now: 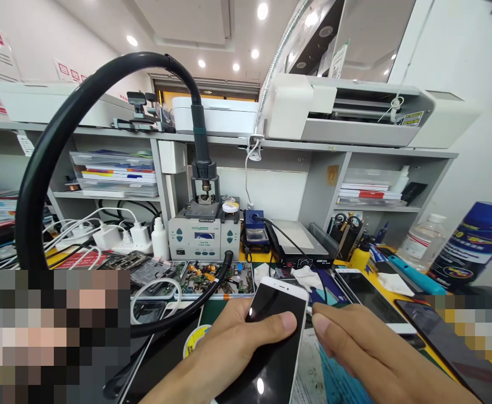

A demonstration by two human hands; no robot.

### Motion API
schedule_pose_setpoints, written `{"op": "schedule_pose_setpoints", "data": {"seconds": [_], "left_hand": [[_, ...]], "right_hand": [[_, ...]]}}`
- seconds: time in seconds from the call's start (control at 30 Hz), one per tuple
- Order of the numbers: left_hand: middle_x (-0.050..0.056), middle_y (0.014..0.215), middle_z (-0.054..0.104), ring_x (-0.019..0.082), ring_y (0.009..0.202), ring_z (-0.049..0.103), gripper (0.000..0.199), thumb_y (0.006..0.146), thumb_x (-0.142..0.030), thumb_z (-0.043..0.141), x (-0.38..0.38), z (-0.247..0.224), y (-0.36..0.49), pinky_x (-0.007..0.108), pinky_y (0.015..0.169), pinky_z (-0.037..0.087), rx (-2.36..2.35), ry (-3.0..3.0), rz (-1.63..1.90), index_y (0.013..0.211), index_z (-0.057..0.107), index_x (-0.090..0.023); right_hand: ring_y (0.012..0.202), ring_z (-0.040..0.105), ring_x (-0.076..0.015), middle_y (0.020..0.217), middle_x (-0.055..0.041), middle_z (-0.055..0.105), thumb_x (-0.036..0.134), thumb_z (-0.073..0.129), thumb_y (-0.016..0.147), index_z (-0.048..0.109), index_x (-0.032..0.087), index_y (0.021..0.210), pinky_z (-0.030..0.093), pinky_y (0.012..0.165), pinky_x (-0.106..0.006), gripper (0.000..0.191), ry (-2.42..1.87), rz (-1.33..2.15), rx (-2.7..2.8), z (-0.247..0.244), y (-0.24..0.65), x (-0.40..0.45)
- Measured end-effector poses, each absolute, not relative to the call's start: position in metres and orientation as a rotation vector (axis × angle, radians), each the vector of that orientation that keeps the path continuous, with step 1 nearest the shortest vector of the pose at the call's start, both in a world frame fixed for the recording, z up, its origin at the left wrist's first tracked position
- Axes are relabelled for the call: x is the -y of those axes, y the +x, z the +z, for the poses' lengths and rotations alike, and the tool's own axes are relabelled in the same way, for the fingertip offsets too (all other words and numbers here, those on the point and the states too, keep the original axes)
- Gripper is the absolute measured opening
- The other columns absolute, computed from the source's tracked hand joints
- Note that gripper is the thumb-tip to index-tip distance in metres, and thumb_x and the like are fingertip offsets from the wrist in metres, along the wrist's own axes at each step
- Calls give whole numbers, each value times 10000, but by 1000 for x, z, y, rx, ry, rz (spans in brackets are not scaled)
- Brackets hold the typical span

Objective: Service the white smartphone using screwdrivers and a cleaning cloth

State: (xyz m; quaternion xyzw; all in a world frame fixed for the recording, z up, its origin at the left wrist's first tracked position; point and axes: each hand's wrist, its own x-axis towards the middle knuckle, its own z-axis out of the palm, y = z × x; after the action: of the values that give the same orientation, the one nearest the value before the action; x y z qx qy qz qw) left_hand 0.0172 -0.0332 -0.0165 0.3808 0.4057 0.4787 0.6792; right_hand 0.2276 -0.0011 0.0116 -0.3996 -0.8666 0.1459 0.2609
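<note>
A white-framed smartphone [271, 359] with a dark screen is held in my left hand [233, 342], its top end tilted up and away. The left thumb lies across the screen and the other fingers are hidden behind the phone. Just right of the phone's edge is my right hand [355, 336], its thumb and fingers pressed together near a small light-coloured tip. What that hand grips is too small to make out. A larger dark screen [170, 359] lies under my left forearm, with a round yellow-and-white tin [196, 338] beside it.
A grey hot-air station [203, 238] stands behind, its thick black hose [31, 185] arching over the left side. A tray of circuit parts [218, 279] sits before it. More phones [366, 294], a clear bottle [423, 241] and a blue can [475, 244] are at the right.
</note>
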Motion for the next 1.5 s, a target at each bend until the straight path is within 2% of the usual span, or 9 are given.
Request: {"op": "schedule_pose_setpoints", "data": {"seconds": [0.17, 0.4, 0.63, 0.77, 0.97, 1.07, 1.2, 1.37, 1.5], "left_hand": [[101, 868, 768, 266, 833, 704, 592, 647, -545, 858, 32, -15, 18, 369, 844, 484, -880, 898, 1070, 1070, 773, -140], [79, 841, 767, 194, 789, 681, 403, 745, -427, 830, 35, -13, 18, 302, 786, 486, -804, 905, 1085, 1025, 784, -141], [103, 917, 770, 232, 852, 695, 408, 772, -418, 809, 35, -13, 17, 360, 877, 482, -823, 914, 1087, 1056, 765, -128], [103, 903, 771, 214, 822, 688, 413, 770, -413, 813, 34, -13, 17, 331, 825, 485, -842, 901, 1084, 1061, 768, -125], [100, 929, 773, 227, 876, 698, 400, 792, -396, 797, 36, -13, 16, 336, 859, 491, -812, 910, 1081, 1095, 760, -138], [96, 942, 770, 222, 860, 696, 392, 787, -390, 805, 36, -19, 17, 333, 841, 497, -799, 940, 1084, 1089, 757, -144], [80, 952, 752, 227, 843, 676, 463, 736, -452, 835, 37, -23, 20, 321, 776, 496, -866, 1007, 1104, 1087, 752, -161], [69, 970, 747, 217, 880, 647, 447, 814, -496, 750, 43, -10, 23, 299, 772, 480, -863, 1283, 1150, 1098, 743, -151], [72, 1061, 769, 269, 1009, 669, 525, 752, -513, 796, 50, -7, 26, 346, 884, 506, -1068, 1209, 1199, 1142, 720, -170]], "right_hand": [[835, 665, -197, 896, -9, 728, 507, 400, 1027, 695, 252, 954, 527, 813, -267, 396, -1129, 575, 2324, 6, 232, -8], [930, 640, -227, 986, -33, 709, 504, 387, 1028, 694, 252, 1045, 482, 911, -326, 397, -1130, 648, 2356, 4, 235, -9], [919, 614, -215, 960, -9, 687, 486, 372, 1042, 673, 260, 963, 453, 879, -310, 385, -1250, 694, 2330, 9, 230, -8], [950, 622, -216, 975, -13, 693, 507, 383, 1038, 669, 252, 948, 446, 895, -307, 394, -1225, 640, 2324, 8, 230, -8], [820, 618, -215, 854, -7, 691, 524, 366, 1027, 627, 254, 833, 461, 798, -320, 423, -1209, 653, 2335, 14, 227, -7], [840, 620, -226, 855, -11, 688, 492, 369, 1019, 600, 253, 817, 464, 812, -333, 389, -1215, 633, 2329, 17, 225, -8], [797, 615, -236, 772, -9, 663, 486, 327, 1020, 558, 258, 748, 456, 738, -340, 423, -1190, 596, 2351, 20, 224, -8], [799, 598, -226, 767, -19, 634, 601, 305, 1011, 542, 248, 722, 460, 754, -327, 514, -1198, 766, 2211, 26, 226, -4], [716, 550, -197, 693, -2, 549, 698, 335, 972, 591, 235, 745, 446, 698, -306, 576, -1209, 967, 2116, 26, 229, -1]]}}
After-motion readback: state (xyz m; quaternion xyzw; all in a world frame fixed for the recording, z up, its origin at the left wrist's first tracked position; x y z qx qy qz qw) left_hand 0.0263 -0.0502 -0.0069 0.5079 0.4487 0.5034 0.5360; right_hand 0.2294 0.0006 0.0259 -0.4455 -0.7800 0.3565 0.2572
